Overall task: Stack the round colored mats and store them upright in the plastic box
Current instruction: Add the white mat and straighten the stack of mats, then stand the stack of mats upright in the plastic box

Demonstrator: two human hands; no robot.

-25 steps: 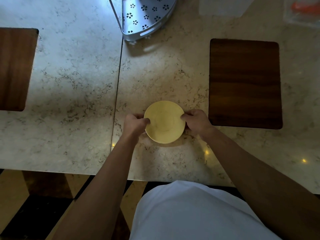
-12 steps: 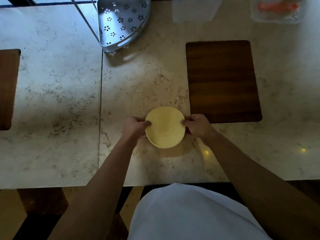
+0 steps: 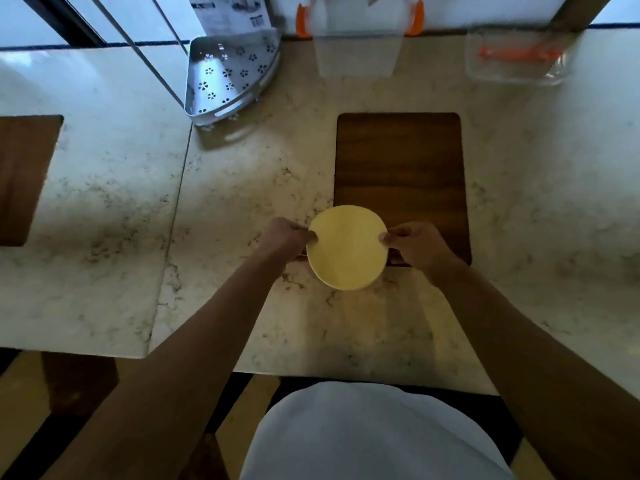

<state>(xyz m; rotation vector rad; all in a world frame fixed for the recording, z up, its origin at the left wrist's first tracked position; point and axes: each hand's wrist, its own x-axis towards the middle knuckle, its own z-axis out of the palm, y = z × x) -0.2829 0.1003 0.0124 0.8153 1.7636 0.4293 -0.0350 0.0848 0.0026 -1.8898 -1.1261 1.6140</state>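
Observation:
A stack of round mats (image 3: pixel 347 247) with a yellow one on top is lifted over the marble table, at the near left corner of a brown wooden mat. My left hand (image 3: pixel 284 237) pinches its left edge and my right hand (image 3: pixel 414 244) pinches its right edge. A reddish edge peeks out beneath the yellow mat; the other colours are hidden. The clear plastic box (image 3: pixel 358 46) with orange side clips stands at the table's far edge, straight ahead.
A brown wooden placemat (image 3: pixel 398 168) lies beyond my hands, another (image 3: pixel 24 178) at the far left. A perforated metal corner shelf (image 3: pixel 228 77) stands at the back left. A clear lid with an orange strip (image 3: pixel 516 57) lies at the back right.
Both hands have lifted the mat stack and carried it forward and right, toward the wooden placemat. My view has tilted up, bringing the plastic box into sight.

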